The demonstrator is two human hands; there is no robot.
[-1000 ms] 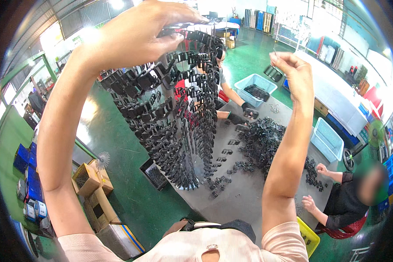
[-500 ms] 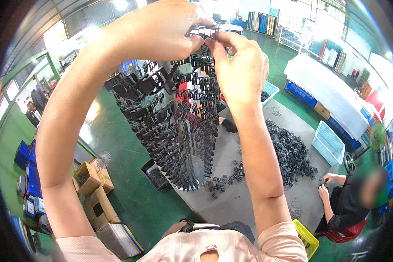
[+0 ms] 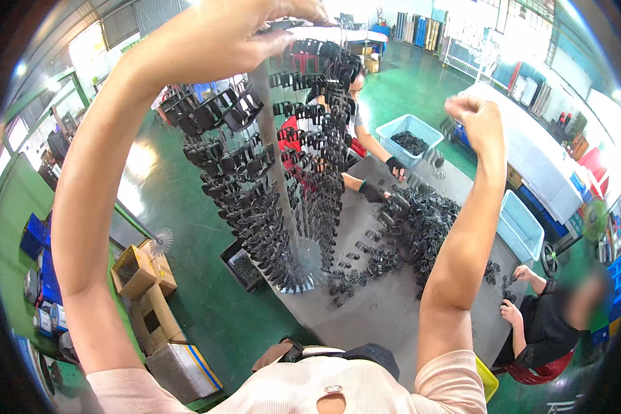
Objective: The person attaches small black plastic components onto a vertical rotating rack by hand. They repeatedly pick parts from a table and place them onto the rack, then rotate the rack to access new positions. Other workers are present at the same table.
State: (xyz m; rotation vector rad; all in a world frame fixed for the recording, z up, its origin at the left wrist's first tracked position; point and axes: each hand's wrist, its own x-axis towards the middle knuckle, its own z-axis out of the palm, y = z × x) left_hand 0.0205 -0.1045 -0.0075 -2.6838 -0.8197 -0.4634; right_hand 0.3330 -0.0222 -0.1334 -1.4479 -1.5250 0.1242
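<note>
A tall rack with a grey central pole stands on the grey table, hung all around with rows of small black plastic parts. My left hand is raised above it and grips the rack's top end. My right hand is held up to the right of the rack, apart from it, closed into a fist; nothing shows inside it. Below it a large pile of loose black parts lies on the table.
Across the table a person's black-gloved hands work at the pile. A blue basket of parts and another blue basket stand on the table. Another seated person sits at the right. Cardboard boxes and a black tray are on the green floor.
My right hand has left the rack's top, where it met my left hand, and swung out to the right and down as a fist. My left hand stays at the top.
</note>
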